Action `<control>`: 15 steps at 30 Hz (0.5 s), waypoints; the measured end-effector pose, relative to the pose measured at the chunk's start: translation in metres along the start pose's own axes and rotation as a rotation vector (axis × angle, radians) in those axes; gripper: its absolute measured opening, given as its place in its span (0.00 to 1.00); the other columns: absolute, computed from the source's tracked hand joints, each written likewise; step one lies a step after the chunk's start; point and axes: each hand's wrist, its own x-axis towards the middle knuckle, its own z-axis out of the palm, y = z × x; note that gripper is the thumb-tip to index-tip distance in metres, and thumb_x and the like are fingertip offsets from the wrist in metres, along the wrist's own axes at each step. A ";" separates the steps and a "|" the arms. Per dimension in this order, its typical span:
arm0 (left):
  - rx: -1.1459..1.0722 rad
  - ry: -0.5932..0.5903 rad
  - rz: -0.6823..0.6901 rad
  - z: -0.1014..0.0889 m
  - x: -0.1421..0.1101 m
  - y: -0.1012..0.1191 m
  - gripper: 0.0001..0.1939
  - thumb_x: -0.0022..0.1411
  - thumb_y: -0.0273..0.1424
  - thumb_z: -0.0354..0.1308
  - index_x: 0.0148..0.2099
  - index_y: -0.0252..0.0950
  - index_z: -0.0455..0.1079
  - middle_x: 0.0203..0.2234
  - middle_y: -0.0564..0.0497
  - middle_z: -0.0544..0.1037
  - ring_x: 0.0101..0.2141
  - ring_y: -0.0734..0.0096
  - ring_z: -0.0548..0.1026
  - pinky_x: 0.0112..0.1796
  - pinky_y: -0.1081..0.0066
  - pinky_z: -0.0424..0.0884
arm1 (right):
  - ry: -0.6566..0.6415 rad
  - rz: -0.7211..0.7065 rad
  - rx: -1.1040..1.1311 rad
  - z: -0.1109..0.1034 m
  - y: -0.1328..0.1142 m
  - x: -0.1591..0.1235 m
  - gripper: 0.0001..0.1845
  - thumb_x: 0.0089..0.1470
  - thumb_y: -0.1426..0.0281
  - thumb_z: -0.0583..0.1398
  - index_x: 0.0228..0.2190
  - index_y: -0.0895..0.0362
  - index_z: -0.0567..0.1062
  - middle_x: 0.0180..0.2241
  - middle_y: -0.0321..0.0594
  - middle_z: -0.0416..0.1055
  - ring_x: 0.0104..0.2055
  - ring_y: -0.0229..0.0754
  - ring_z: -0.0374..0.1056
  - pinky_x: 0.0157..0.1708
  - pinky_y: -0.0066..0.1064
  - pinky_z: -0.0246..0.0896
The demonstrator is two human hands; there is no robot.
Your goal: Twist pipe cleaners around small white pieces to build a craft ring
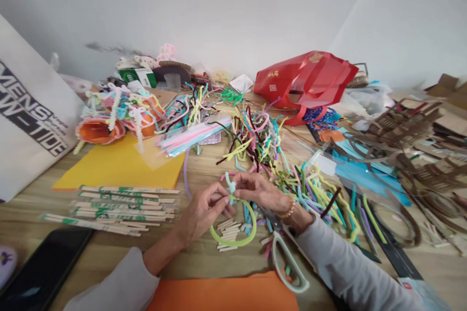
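Flat orange card sheet [222, 294] nearest the viewer; above it, left grip [202, 214] and right grip [260, 192], fingers pinched nearly closed, jointly hold a light, soft, easily bent lime-green pipe-cleaner loop [233, 245] at its pale-blue twisted knot [230, 187], seemingly the firmest place to take hold.

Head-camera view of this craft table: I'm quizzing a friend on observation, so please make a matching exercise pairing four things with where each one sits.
Things:
1. Red carrier bag
2. Black smartphone
3. Scissors with pale green handles
4. Short wooden sticks

Places:
A. Lower left, at the near edge of the table
B. Inside the lime green pipe-cleaner loop
C. Just below the right hand
D. Far side, near the wall

Right pairs: 1-D, 2-A, 3-C, 4-B.
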 end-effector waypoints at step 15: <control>-0.143 -0.045 -0.025 -0.003 0.006 -0.002 0.09 0.52 0.31 0.61 0.33 0.34 0.65 0.24 0.55 0.74 0.25 0.73 0.74 0.29 0.74 0.69 | -0.028 0.036 0.020 0.000 0.000 -0.001 0.14 0.45 0.64 0.66 0.28 0.60 0.70 0.29 0.34 0.65 0.29 0.32 0.61 0.32 0.26 0.57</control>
